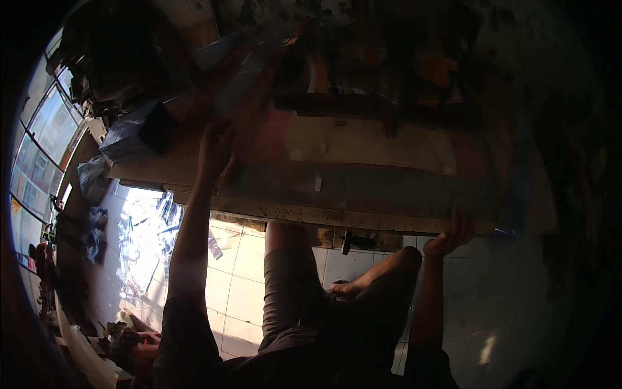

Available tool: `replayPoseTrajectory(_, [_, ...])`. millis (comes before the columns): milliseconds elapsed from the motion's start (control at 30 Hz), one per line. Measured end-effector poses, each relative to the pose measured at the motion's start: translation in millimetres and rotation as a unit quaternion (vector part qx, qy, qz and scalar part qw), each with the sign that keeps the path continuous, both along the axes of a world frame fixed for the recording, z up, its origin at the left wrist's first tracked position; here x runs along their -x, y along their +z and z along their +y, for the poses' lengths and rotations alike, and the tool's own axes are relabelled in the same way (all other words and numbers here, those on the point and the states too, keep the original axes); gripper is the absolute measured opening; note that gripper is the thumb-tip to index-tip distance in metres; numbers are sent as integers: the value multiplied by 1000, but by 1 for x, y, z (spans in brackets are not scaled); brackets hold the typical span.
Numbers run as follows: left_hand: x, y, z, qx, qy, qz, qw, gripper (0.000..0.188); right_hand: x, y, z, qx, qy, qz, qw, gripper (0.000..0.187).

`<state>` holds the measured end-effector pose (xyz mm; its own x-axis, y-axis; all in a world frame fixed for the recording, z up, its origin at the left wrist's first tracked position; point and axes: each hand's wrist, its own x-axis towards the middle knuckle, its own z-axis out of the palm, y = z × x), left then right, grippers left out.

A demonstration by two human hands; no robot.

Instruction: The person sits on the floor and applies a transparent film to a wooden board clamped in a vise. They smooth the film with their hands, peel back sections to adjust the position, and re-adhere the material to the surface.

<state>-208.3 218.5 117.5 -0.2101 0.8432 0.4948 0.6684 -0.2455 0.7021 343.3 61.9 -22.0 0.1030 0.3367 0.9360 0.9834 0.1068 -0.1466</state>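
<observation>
My left hand (216,148) is over the left part of the worktable (285,212), beside the dark red end of a long flat strip. Shadow hides its fingers, so I cannot tell whether it holds anything. This flat strip (376,144) is cream in the middle and reddish at both ends, and lies lengthwise across the table. In front of it is a dark grey surface (259,185) with a small pale tag (318,184). At the table's front edge on the right rests my right hand (451,236), its fingers reaching up over the edge and apart, with nothing visible in them.
A plastic-wrapped bundle (133,133) sits at the table's left end. Dark, hard-to-make-out objects and an orange piece (435,70) stand at the back. Scraps (149,227) litter the sunlit tiled floor at left. My legs are under the front edge, near a dark clamp-like fitting (357,242).
</observation>
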Motion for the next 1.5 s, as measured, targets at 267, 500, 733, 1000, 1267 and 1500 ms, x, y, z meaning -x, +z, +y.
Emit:
replayPoseTrajectory(267, [52,-17,96,177,144,336,914,68,-3,-12,4,-2,10,7,1000,62])
replayPoseTrajectory(500, [77,-22,111,169,113,499,843,51,1,-18,6,-15,29,23,999,58])
replayPoseTrajectory(733, [30,17,88,159,-2,653,741,31,-7,-19,3,-19,16,0,1000,58])
replayPoseTrajectory(1000, [41,39,18,-63,21,758,649,26,-4,-12,1,-20,22,-3,1000,56])
replayPoseTrajectory(1267, [41,94,-167,-73,20,405,911,26,-3,-13,-4,-22,26,3,999,54])
replayPoseTrajectory(1500, [99,70,-298,-186,244,294,905,21,-2,-18,-4,-13,26,18,999,51])
